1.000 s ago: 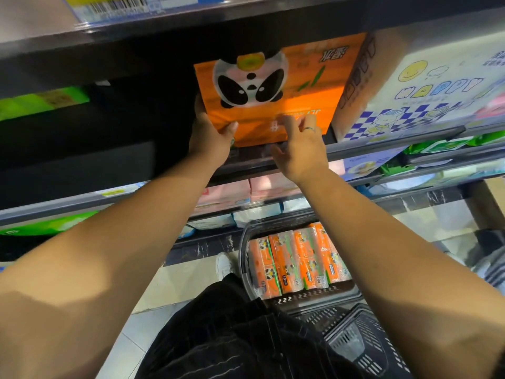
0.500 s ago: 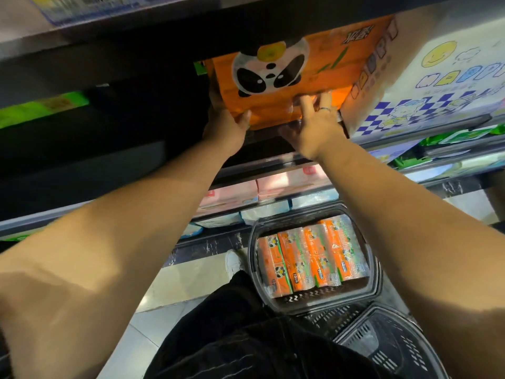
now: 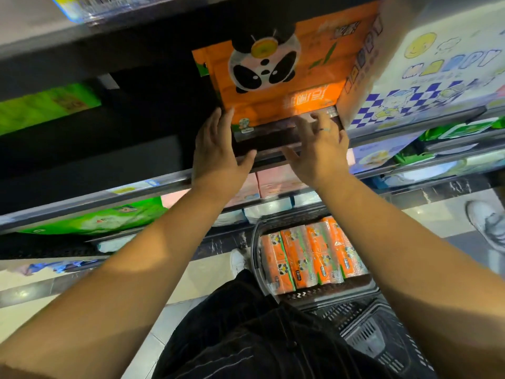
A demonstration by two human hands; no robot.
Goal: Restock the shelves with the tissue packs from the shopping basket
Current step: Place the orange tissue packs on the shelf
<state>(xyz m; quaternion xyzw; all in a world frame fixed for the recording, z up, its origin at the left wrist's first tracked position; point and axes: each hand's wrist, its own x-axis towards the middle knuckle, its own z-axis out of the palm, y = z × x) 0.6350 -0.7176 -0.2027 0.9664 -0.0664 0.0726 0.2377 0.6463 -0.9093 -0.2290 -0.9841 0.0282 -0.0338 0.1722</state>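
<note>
Where the shelving (image 3: 90, 192) fills the upper half of the view, the orange tissue pack (image 3: 276, 77), printed with a panda face, stands on an upper shelf. Its right side is against a white pack (image 3: 426, 77) bearing a blue checker pattern and a yellow smiley, and a dark bay lies to its left. Green packs (image 3: 46, 108) lie further left, and pink packs (image 3: 273, 184) sit on a lower shelf. Below the shelves, the shopping basket (image 3: 255, 255) holds a row of smaller orange packs (image 3: 308, 258) side by side, with a second basket (image 3: 377, 337) nearer the person. Left hand (image 3: 216, 149): fingers straight, thumb spread, fingertips touching the orange tissue pack's lower left corner, nothing grasped. Right hand (image 3: 319, 151): fingers spread and extended at the pack's lower right edge above the shelf lip, grasping nothing; blur hides whether they touch. A ring (image 3: 325, 129) shows on one right finger. The smaller orange packs carry a black label reading "10"; other writing is too blurred to read.
</note>
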